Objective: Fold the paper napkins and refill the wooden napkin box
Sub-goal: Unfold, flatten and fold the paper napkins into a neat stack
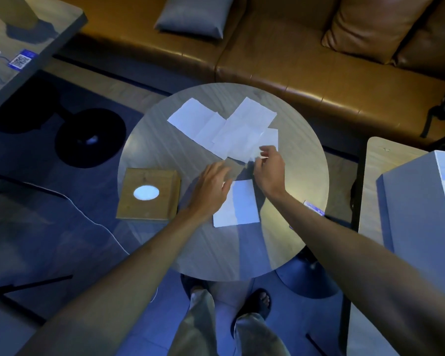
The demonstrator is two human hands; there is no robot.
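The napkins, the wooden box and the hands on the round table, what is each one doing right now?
Wooden napkin box: closed, flat on the round table, white showing through its oval hole.
Folded napkin: lying flat near the table's front.
Unfolded napkins: spread out, overlapping, farther back.
Left hand: open, fingers spread, above the table.
Right hand: pinching a napkin's edge.

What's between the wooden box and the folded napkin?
In the head view, the left hand sits between the box and the folded napkin, its edge over the napkin's left side.
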